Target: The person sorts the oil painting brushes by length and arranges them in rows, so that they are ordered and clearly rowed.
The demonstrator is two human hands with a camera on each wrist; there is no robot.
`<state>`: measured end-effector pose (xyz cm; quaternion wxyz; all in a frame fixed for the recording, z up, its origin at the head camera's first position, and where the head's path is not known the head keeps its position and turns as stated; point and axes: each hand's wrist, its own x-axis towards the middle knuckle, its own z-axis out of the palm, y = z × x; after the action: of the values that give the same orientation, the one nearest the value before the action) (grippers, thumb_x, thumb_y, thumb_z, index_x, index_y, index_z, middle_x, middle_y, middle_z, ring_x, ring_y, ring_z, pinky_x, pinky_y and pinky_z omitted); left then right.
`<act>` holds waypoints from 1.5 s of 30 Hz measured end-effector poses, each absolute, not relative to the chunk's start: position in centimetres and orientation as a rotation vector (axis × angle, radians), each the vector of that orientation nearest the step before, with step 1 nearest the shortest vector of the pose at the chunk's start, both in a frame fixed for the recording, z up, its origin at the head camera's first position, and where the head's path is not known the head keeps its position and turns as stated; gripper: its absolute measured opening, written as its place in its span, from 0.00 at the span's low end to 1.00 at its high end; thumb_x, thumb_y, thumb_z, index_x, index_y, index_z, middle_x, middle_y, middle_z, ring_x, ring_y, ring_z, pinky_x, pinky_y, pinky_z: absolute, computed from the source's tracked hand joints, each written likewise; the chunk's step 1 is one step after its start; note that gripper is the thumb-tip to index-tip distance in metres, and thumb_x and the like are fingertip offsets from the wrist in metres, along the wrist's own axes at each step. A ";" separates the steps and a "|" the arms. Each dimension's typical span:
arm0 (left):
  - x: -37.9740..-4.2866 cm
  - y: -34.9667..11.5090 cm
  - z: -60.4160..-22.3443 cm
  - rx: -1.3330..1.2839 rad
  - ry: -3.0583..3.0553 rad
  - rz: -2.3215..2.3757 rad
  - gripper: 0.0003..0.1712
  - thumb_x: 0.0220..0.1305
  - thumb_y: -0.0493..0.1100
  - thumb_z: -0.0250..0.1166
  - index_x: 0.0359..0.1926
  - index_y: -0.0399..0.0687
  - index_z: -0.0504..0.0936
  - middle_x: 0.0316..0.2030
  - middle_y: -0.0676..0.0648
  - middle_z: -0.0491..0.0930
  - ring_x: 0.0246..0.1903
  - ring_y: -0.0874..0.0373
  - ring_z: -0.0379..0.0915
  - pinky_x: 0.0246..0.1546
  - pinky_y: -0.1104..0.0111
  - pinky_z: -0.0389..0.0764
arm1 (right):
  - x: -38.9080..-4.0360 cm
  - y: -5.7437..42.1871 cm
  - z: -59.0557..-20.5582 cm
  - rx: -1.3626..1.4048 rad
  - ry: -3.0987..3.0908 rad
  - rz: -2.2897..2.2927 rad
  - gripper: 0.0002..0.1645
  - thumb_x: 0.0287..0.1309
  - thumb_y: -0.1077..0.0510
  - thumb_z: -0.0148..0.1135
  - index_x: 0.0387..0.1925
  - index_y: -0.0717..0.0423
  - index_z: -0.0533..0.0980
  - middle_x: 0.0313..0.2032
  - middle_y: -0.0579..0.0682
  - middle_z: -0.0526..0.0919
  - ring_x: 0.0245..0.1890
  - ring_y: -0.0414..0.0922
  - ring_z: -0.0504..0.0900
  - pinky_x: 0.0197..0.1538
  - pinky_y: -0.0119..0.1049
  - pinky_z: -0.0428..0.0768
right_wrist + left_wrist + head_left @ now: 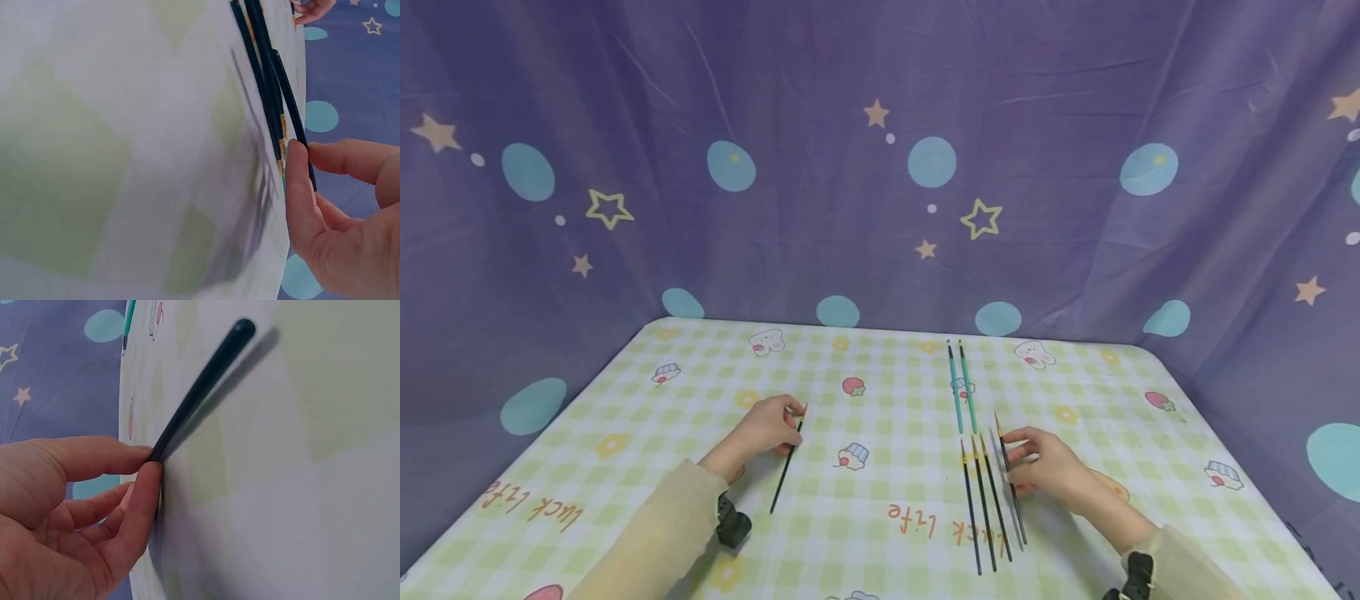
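Note:
On the left side of the table, my left hand (769, 425) pinches a thin black paintbrush (783, 477) between thumb and finger, its bristle tip pointing away from me. The left wrist view shows the rounded end of this brush's handle (203, 386) just above its shadow. At the right, thumb and fingers of my right hand (1047, 471) pinch another black paintbrush (1016, 498), raised over the cloth. Just left of it lie three black paintbrushes (986, 508) side by side, tips away from me. Two teal paintbrushes (957, 398) lie beyond them.
A green-and-white checked cloth (880, 417) with printed cupcakes, strawberries and lettering covers the table. Behind it hangs a purple curtain (820, 225) with stars and blue spots. A dark wrist camera (733, 525) is strapped at the left sleeve.

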<state>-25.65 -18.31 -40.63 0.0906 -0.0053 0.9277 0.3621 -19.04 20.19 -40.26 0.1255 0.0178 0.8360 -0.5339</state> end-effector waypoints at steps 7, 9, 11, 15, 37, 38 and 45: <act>-25.5 -18.2 -40.4 -0.018 2.780 1.042 0.24 0.46 0.29 0.62 0.48 0.35 0.73 0.25 0.45 0.71 0.14 0.56 0.71 0.17 0.68 0.75 | -19.0 20.1 -40.9 0.121 2.508 -1.462 0.30 0.40 0.76 0.62 0.50 0.67 0.68 0.33 0.57 0.73 0.23 0.45 0.75 0.27 0.39 0.82; -25.6 -18.2 -40.4 -0.023 2.780 1.041 0.23 0.46 0.29 0.62 0.48 0.35 0.74 0.25 0.45 0.71 0.14 0.56 0.71 0.17 0.68 0.75 | -19.1 20.1 -41.1 0.145 2.534 -1.432 0.30 0.38 0.76 0.63 0.49 0.66 0.69 0.31 0.55 0.73 0.23 0.45 0.75 0.27 0.38 0.82; -25.7 -18.1 -40.4 -0.030 2.779 1.038 0.23 0.46 0.30 0.62 0.48 0.36 0.74 0.25 0.45 0.72 0.15 0.56 0.71 0.17 0.68 0.75 | -19.2 20.0 -41.2 0.156 2.560 -1.403 0.30 0.37 0.76 0.64 0.48 0.66 0.70 0.30 0.54 0.73 0.22 0.44 0.74 0.26 0.37 0.82; -25.8 -18.0 -40.4 -0.053 2.772 1.030 0.23 0.47 0.31 0.61 0.49 0.37 0.74 0.26 0.45 0.73 0.15 0.56 0.70 0.18 0.68 0.75 | -19.4 19.9 -41.5 0.170 2.597 -1.354 0.29 0.36 0.75 0.65 0.46 0.64 0.71 0.29 0.53 0.74 0.23 0.44 0.75 0.26 0.36 0.82; -25.2 -14.2 -39.9 -0.094 2.548 1.422 0.24 0.48 0.27 0.59 0.50 0.34 0.72 0.32 0.41 0.74 0.21 0.56 0.74 0.22 0.67 0.81 | -18.8 19.3 -41.3 0.201 2.581 -1.306 0.30 0.31 0.74 0.68 0.43 0.64 0.71 0.28 0.51 0.73 0.23 0.43 0.73 0.24 0.36 0.82; -25.0 -13.7 -40.0 -0.087 2.534 1.441 0.24 0.48 0.27 0.59 0.50 0.34 0.72 0.32 0.41 0.74 0.22 0.56 0.74 0.22 0.67 0.81 | -18.8 19.4 -41.3 0.199 2.587 -1.296 0.29 0.31 0.74 0.68 0.43 0.63 0.71 0.28 0.51 0.73 0.23 0.43 0.72 0.24 0.36 0.81; -24.1 -10.7 -40.2 -0.016 2.421 1.590 0.24 0.48 0.26 0.58 0.50 0.34 0.72 0.33 0.41 0.74 0.19 0.56 0.75 0.20 0.66 0.81 | -18.9 19.5 -41.4 0.188 2.595 -1.306 0.30 0.30 0.74 0.68 0.43 0.63 0.71 0.27 0.51 0.73 0.22 0.43 0.72 0.24 0.36 0.82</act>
<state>-24.09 -10.66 -40.16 0.1223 -0.0055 0.8295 0.5449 -18.86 19.50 -41.40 0.1150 0.0642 0.8854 -0.4458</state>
